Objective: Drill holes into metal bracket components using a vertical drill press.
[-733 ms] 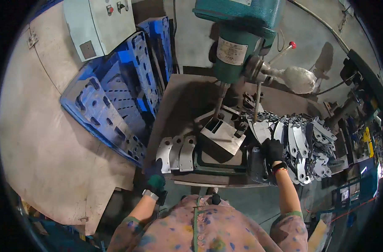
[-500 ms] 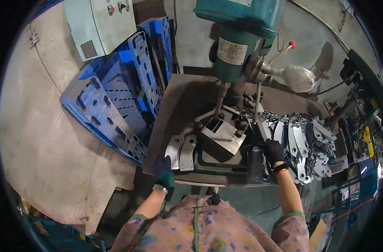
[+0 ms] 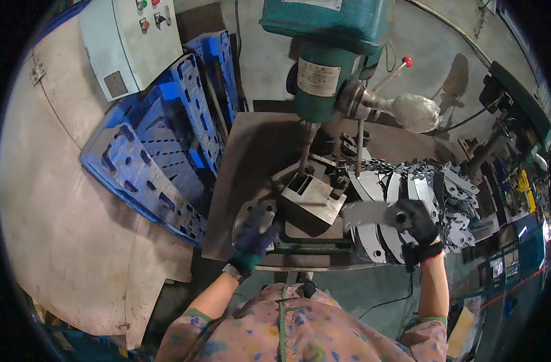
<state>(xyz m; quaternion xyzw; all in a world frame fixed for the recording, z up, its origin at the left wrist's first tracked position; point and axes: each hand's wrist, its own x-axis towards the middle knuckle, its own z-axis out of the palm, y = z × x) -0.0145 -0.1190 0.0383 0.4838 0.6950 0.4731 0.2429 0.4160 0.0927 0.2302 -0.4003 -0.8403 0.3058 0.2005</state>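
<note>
My right hand [image 3: 420,222], in a dark glove, grips one end of a flat curved metal plate [image 3: 369,215]. The plate is blurred and points left over a pile of similar metal plates [image 3: 381,244]. To the left, my gloved left hand [image 3: 256,238] is over a couple of metal plates [image 3: 245,214] with holes, lying on the table. Motion smears its fingers, so whether it grips a plate is unclear. Between my hands sits a block-shaped metal fixture [image 3: 315,202], beneath the spindle [image 3: 307,142] of a green drill press [image 3: 319,78].
Blue plastic pallets [image 3: 149,172] lean at the left of the metal table [image 3: 239,160], below a grey control box [image 3: 130,45]. The press has a red-knobbed lever [image 3: 406,61] and a plastic-wrapped handle [image 3: 415,113]. More loose plates [image 3: 459,208] are heaped at the table's right.
My right hand has lifted a plate from the pile and swung it level, moving slightly right. My left hand has moved up and right over the plates on the left. The view has shifted slightly.
</note>
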